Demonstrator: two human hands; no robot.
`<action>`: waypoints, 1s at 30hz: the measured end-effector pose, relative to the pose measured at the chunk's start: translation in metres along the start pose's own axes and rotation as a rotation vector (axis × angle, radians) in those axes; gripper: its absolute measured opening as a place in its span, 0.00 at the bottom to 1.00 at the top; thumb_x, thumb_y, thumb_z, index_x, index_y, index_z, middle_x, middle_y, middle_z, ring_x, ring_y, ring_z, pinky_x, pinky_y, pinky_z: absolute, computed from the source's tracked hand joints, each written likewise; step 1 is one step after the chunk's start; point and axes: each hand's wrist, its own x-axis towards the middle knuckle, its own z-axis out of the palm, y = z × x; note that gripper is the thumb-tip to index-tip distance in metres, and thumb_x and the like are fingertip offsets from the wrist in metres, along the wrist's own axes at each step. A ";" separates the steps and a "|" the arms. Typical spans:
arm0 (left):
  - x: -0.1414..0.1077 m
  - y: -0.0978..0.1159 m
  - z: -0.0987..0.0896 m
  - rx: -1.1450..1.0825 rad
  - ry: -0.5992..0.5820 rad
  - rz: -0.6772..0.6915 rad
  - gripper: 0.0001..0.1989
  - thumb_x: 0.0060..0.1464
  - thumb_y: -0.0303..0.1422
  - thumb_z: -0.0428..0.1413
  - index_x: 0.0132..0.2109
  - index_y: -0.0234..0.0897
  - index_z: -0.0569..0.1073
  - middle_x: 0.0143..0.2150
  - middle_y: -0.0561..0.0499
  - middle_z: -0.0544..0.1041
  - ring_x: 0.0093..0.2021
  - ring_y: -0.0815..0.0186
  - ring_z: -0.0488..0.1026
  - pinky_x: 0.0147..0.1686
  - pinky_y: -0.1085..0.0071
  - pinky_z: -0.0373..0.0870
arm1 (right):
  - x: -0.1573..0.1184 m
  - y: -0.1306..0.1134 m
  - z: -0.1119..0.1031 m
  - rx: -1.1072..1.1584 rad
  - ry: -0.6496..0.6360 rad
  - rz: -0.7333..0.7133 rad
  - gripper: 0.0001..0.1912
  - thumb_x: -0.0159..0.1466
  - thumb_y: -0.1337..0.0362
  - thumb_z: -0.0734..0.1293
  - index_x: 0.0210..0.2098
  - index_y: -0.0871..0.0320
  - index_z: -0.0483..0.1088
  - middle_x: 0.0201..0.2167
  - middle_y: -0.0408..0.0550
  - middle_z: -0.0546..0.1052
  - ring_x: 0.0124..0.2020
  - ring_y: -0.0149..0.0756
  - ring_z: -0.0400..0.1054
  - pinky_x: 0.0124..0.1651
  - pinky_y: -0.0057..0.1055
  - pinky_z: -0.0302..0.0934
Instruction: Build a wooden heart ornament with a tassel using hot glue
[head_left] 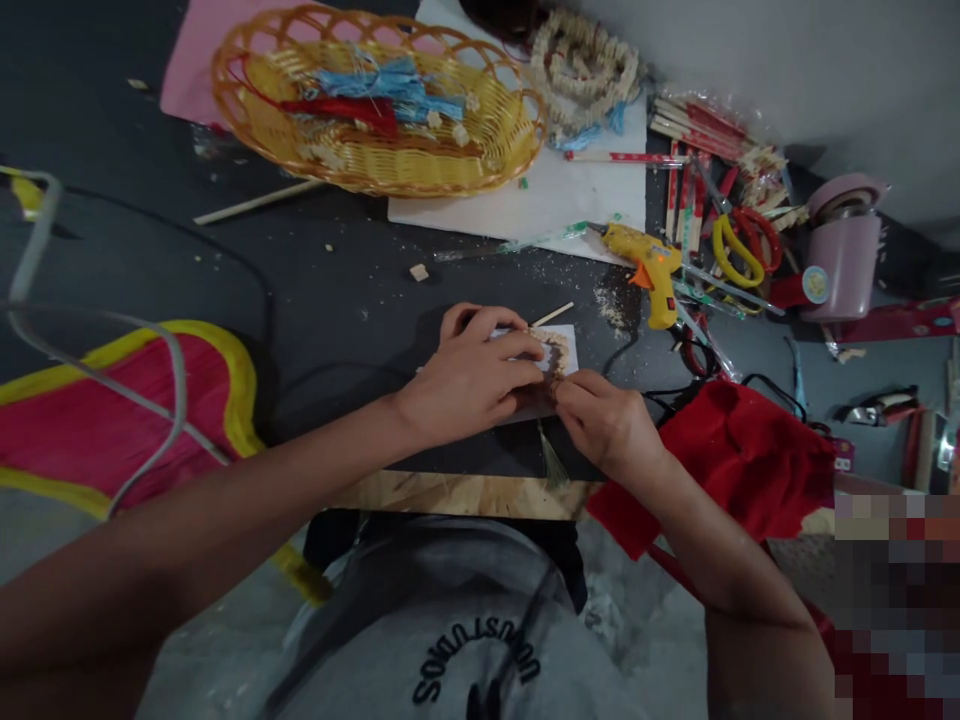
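While the left hand (469,385) rests part-spread over the curved beaded strip (562,352) on the tabletop (360,350), the right hand (604,415) bunches narrowly at its near end (any grip is hidden; I cannot tell). Seemingly fine positioning, it next calls for steady fingertips.
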 end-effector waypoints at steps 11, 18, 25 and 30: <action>0.001 -0.004 -0.002 -0.028 -0.036 -0.025 0.17 0.53 0.24 0.53 0.47 0.43 0.76 0.54 0.50 0.78 0.60 0.50 0.63 0.57 0.46 0.53 | 0.006 0.000 -0.005 0.053 -0.134 0.081 0.12 0.68 0.71 0.57 0.38 0.55 0.72 0.37 0.46 0.75 0.34 0.30 0.66 0.28 0.26 0.48; -0.018 0.016 -0.013 0.131 0.013 -0.041 0.10 0.58 0.31 0.55 0.46 0.42 0.76 0.53 0.46 0.77 0.57 0.50 0.66 0.55 0.47 0.57 | 0.006 0.005 -0.002 0.167 -0.111 0.058 0.12 0.67 0.73 0.57 0.38 0.57 0.71 0.37 0.46 0.73 0.35 0.31 0.66 0.32 0.25 0.50; -0.047 0.064 -0.006 0.298 -0.090 0.038 0.14 0.59 0.35 0.58 0.53 0.42 0.75 0.54 0.46 0.77 0.56 0.52 0.69 0.56 0.48 0.58 | 0.008 0.005 0.000 0.172 -0.113 0.093 0.09 0.70 0.68 0.59 0.42 0.58 0.71 0.38 0.49 0.74 0.37 0.34 0.68 0.34 0.27 0.51; -0.052 0.078 0.002 0.259 -0.132 0.096 0.17 0.61 0.38 0.57 0.54 0.38 0.75 0.55 0.43 0.77 0.57 0.50 0.70 0.60 0.43 0.55 | 0.008 0.003 0.001 0.155 -0.113 0.137 0.09 0.70 0.66 0.60 0.45 0.58 0.70 0.39 0.50 0.75 0.36 0.35 0.68 0.34 0.28 0.51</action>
